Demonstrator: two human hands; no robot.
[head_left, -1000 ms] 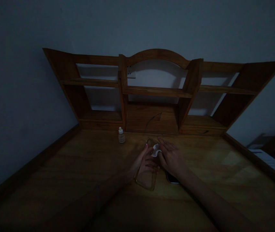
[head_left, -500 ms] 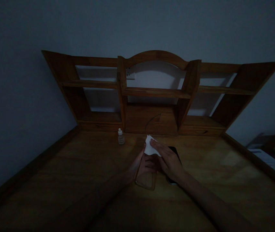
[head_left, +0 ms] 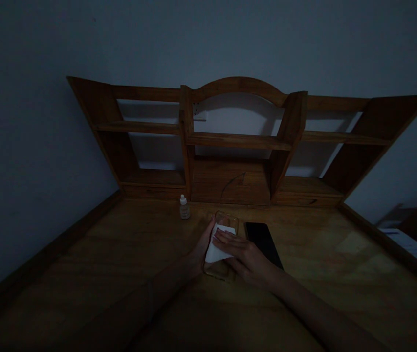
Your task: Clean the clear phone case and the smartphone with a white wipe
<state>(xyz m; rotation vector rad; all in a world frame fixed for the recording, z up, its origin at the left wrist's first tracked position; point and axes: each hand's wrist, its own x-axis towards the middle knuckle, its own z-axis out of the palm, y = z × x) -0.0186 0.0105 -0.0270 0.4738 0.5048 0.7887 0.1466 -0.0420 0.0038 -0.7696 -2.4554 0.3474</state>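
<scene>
clear phone case (head_left: 218,269): above surface (head_left: 142,234), between both hands | left hand (head_left: 200,248): clamped on its left edge | right hand (head_left: 247,255): fingers together, holding white tissue (head_left: 214,253) against it | dark phone (head_left: 264,240): just right | small bottle (head_left: 184,209): upright, beyond left hand

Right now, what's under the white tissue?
The clear phone case, its far and near ends showing. Its middle is covered by the tissue and the right hand, so I can't see that part.

Phone (head_left: 263,238): right hand (head_left: 248,256) is hiding its lower part. Case (head_left: 217,269): tissue (head_left: 213,253) is covering its middle. Right forearm (head_left: 313,304): bottom edge is cropping it.
</scene>
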